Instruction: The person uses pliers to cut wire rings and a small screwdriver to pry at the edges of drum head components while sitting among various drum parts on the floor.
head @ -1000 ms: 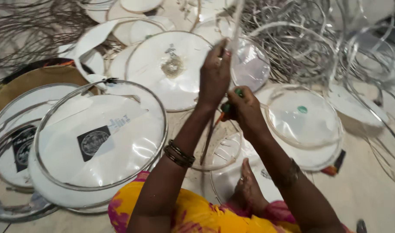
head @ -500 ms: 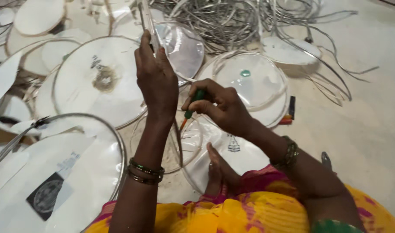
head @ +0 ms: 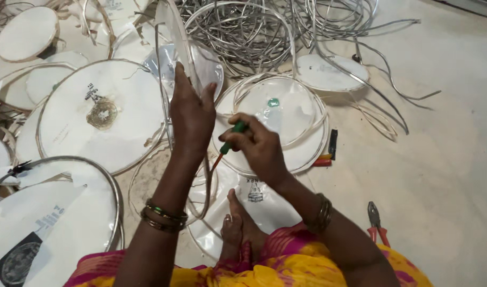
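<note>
Left of the hands: a large white drumhead (head: 102, 114). Left hand (head: 190, 114), fingers raised, grips an upright clear drumhead hoop (head: 174, 32); right hand (head: 256, 143) closes around a green-handled screwdriver (head: 228, 146), tip angled toward the hoop; pliers (head: 376, 223) lie right

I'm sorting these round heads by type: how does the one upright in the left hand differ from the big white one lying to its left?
The hooped head in the left hand stands on edge; the big white head lies flat on the floor. The held one's film is clear and see-through; the flat one is opaque white with a brownish stain and a dark print. The held one looks smaller across. Both are round skins in metal hoops.
</note>
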